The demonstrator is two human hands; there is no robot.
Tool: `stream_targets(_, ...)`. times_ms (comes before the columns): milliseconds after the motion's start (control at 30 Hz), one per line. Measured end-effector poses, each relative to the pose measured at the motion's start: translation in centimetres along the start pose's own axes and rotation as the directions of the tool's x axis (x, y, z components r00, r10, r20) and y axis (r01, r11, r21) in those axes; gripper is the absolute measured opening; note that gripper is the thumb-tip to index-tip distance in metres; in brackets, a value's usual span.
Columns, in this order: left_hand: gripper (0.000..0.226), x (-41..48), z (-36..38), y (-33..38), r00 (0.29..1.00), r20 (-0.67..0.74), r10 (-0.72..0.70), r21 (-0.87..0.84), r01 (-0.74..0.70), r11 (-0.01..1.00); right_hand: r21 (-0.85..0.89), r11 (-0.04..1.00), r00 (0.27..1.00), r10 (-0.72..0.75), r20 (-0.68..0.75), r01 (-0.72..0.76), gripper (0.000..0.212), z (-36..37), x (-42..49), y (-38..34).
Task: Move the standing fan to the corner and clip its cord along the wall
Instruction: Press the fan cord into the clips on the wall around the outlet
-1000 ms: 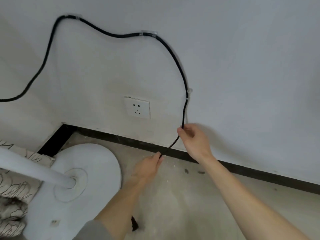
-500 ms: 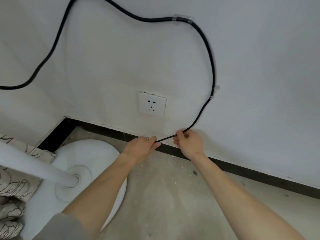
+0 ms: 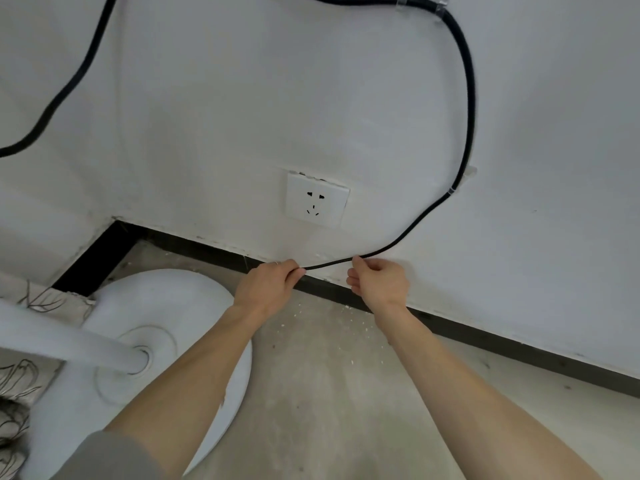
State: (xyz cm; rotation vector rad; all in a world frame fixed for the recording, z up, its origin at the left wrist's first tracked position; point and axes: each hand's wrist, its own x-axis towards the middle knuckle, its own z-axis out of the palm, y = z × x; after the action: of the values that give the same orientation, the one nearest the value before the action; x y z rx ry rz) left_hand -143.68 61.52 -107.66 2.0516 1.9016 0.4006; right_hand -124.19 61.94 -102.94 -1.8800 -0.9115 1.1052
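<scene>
The fan's round white base (image 3: 180, 306) and white pole (image 3: 62, 344) stand in the room corner at lower left. Its black cord (image 3: 469, 91) loops across the white wall, held by a clear clip (image 3: 420, 1) at the top and a second clear clip (image 3: 457, 185) lower right. Below that clip the cord curves down and left to my hands, just above the dark skirting. My right hand (image 3: 377, 282) pinches the cord. My left hand (image 3: 270, 285) is closed on the cord's end, which is hidden in the fist.
A white wall socket (image 3: 317, 199) sits above and between my hands. Dark skirting (image 3: 485, 337) runs along the wall foot. The bare concrete floor (image 3: 329, 393) has white crumbs. Patterned fabric (image 3: 17, 393) lies at the left edge.
Both hands have lifted the cord's lower end up and left, from near the floor to just under the socket. The view has moved closer to the wall.
</scene>
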Motion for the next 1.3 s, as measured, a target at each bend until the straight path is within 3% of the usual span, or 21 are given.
stream_targets(333,0.037,1.3,0.0,1.0,0.997,-0.049,-0.060,-0.032,0.059,0.998,0.076,0.995,0.996,0.052,0.072,-0.058,0.024,1.4,-0.4,0.2)
stream_targets(533,0.038,1.3,-0.1,1.0,0.996,-0.088,0.002,-0.041,-0.005,0.999,0.184,0.975,0.985,0.103,0.139,-0.127,0.021,1.5,-0.6,0.2)
stream_targets(800,0.036,1.9,0.5,3.0,0.994,-0.086,0.062,-0.031,-0.065,0.997,0.418,0.866,0.957,0.204,0.207,-0.275,0.019,0.5,-0.3,0.2)
stream_targets(1133,0.028,0.4,1.1,0.4,0.981,-0.158,-0.108,-0.277,0.061,0.959,0.473,0.839,0.963,0.218,0.161,-0.269,0.020,1.5,-0.6,0.0)
stream_targets(1300,0.030,1.0,1.4,1.2,0.978,-0.075,-0.197,-0.349,0.159,0.923,0.450,0.843,0.952,0.218,0.215,-0.295,0.016,1.3,-0.6,0.0)
